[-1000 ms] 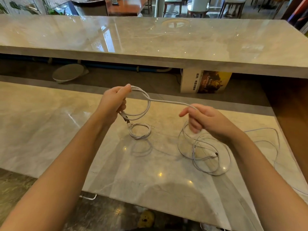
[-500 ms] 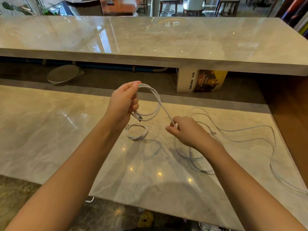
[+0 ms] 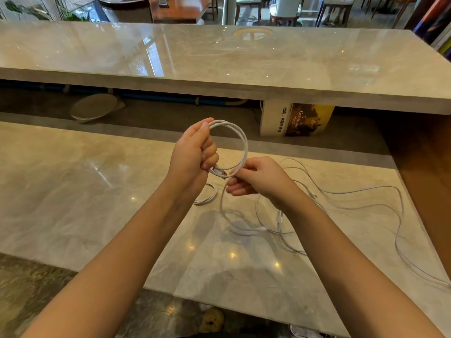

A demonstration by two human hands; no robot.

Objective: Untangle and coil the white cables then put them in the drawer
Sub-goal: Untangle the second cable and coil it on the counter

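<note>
- My left hand (image 3: 192,152) gripped the white cable coil (image 3: 240,140) above the marble counter (image 3: 73,191).
- My right hand (image 3: 258,176) pinched that coil's lower edge.
- Loose cables (image 3: 366,206) sprawled right.

Both forearms are bare to the frame's edge, with no sleeves in view. The left hand (image 3: 192,154) and right hand (image 3: 258,178) wear no gloves.
</note>
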